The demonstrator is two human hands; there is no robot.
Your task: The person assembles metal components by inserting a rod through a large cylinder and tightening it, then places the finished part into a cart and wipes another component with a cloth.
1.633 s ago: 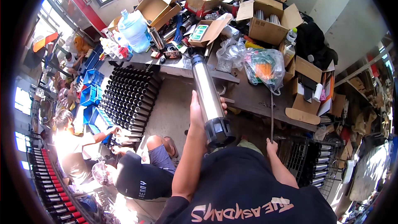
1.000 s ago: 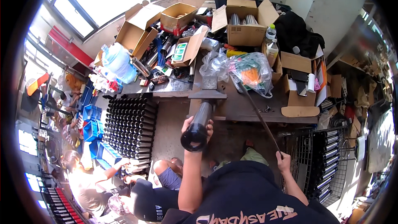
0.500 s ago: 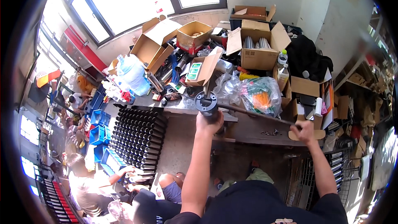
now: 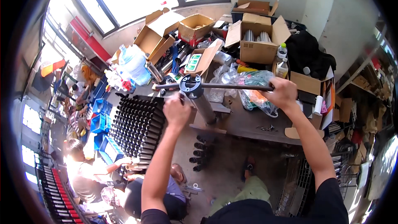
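My right hand [image 4: 282, 93] is closed around the right end of a long dark metal bar [image 4: 240, 86]. The bar lies level across the flanged, holed top of a grey metal cylinder [image 4: 204, 107], and its other end sticks out to the left. The cylinder leans upright at the bench's front edge; how it is held there cannot be made out. My left hand [image 4: 177, 111] is beside the cylinder, apart from it, just below the bar's left part. Its fingers are curled closed, and what they hold, if anything, is hidden.
The workbench [image 4: 248, 126] carries cardboard boxes [image 4: 257, 52], plastic bags [image 4: 258, 79], bottles [image 4: 282, 67] and small metal pieces [image 4: 266, 128]. Rows of dark cylinders [image 4: 137, 126] stand on the left beside blue bins [image 4: 110, 151]. A seated co-worker [image 4: 85, 174] handles parts at lower left.
My right hand has pushed its end of the bar away from me, so the bar now lies level across the view. My left hand has let go of the cylinder and moved left.
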